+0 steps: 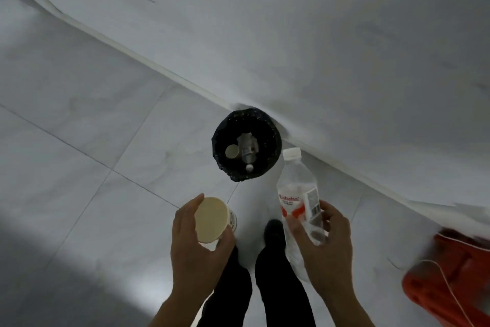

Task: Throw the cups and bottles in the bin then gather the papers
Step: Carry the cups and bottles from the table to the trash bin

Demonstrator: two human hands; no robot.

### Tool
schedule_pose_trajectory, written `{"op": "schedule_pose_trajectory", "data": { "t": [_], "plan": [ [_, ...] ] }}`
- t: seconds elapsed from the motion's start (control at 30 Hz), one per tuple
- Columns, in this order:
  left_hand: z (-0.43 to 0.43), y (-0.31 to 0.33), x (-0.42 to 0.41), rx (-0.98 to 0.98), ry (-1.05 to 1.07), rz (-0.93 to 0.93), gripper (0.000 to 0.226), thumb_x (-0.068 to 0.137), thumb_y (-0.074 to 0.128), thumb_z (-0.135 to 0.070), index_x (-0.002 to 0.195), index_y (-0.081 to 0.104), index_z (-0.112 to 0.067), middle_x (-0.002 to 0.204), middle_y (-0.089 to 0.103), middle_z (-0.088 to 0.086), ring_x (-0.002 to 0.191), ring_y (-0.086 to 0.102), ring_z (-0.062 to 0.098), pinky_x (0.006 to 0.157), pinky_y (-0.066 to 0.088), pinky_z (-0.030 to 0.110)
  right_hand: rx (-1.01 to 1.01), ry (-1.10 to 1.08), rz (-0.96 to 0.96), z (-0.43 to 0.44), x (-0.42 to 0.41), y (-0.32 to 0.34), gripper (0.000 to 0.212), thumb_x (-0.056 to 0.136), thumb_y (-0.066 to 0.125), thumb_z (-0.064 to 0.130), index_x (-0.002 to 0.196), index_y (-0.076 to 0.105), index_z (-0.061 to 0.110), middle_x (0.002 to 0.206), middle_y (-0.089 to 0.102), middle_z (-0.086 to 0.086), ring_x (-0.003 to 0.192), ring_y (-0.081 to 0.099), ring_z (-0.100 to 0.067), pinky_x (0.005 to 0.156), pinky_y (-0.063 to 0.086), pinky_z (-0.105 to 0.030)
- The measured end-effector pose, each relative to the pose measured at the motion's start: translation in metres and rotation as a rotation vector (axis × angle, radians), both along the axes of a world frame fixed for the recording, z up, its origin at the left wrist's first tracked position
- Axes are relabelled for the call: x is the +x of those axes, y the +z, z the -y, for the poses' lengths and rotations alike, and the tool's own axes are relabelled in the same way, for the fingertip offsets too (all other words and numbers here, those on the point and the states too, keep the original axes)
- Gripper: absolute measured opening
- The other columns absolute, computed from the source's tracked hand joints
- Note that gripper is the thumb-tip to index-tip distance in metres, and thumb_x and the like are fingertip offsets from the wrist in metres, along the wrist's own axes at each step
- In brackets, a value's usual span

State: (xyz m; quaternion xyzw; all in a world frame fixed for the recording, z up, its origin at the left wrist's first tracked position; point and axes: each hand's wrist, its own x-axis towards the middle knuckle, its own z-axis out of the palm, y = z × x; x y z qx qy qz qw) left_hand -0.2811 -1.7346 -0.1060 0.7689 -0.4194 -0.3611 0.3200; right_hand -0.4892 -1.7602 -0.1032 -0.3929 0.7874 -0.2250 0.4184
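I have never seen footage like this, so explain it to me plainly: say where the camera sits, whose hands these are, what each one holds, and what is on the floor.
There is no machine here. A person wears one wide-angle camera on the head, and it looks down past their own arms, so this single picture shows what they see. The dark shapes at the bottom are their legs, standing on a pale tiled floor.

The left hand grips a paper cup, its pale round end facing the camera. The right hand holds a clear plastic bottle with a white cap and a red and white label.

Ahead, against the wall, stands a round bin lined in black. Another bottle and a cup already lie in it. An orange object sits at the right edge, too blurred to name. No papers show.
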Motion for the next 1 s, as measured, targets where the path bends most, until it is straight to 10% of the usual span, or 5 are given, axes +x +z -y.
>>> {"op": "schedule_pose_trajectory", "data": {
  "t": [0.13,0.33,0.57,0.87,1.0],
  "plan": [
    [0.069,-0.150,-0.014,0.065,0.039,0.015,0.079,0.067,0.075,-0.043,0.136,0.046,-0.018,0.129,0.047,-0.008,0.114,0.049,0.012,0.085,0.043,0.018,0.083,0.091,0.005,0.070,-0.003,-0.159,0.060,0.073,0.056,0.084,0.107,0.061,0.035,0.104,0.064,0.009,0.094,0.064,-0.008,0.075,0.058,-0.032],
    [0.131,-0.316,-0.027,0.171,0.114,-0.003,0.078,0.076,0.082,-0.025,0.140,0.039,-0.016,0.135,0.044,-0.002,0.110,0.042,0.003,0.087,0.039,0.016,0.262,0.081,0.156,0.139,0.004,-0.313,0.071,0.080,0.054,0.077,0.124,0.060,0.023,0.109,0.068,0.002,0.095,0.067,-0.014,0.073,0.052,-0.029],
    [0.115,-0.419,-0.028,0.287,-0.023,0.086,0.091,0.084,0.073,-0.042,0.152,0.023,-0.009,0.157,0.029,0.008,0.145,0.026,0.025,0.116,0.031,0.039,0.295,0.171,0.177,0.136,0.017,-0.399,0.075,0.094,0.051,0.059,0.155,0.027,0.022,0.149,0.040,-0.003,0.120,0.049,-0.013,0.091,0.036,-0.025],
    [0.050,-0.288,-0.006,0.241,-0.117,0.190,0.052,0.102,0.047,-0.034,0.147,0.038,-0.011,0.152,0.042,0.005,0.144,0.032,0.022,0.116,0.032,0.046,0.000,0.373,0.009,0.113,0.011,-0.284,0.037,0.103,0.045,0.038,0.136,0.054,0.022,0.130,0.055,0.005,0.114,0.053,-0.003,0.094,0.044,-0.020],
    [0.017,-0.148,0.014,0.198,0.001,0.138,0.043,0.100,0.051,-0.029,0.141,0.045,-0.015,0.141,0.050,-0.005,0.133,0.040,0.012,0.105,0.028,0.010,-0.114,0.421,0.019,0.092,0.022,-0.154,0.023,0.104,0.046,0.032,0.110,0.066,0.024,0.110,0.065,0.008,0.096,0.059,0.004,0.081,0.041,-0.003]
  ]
}}
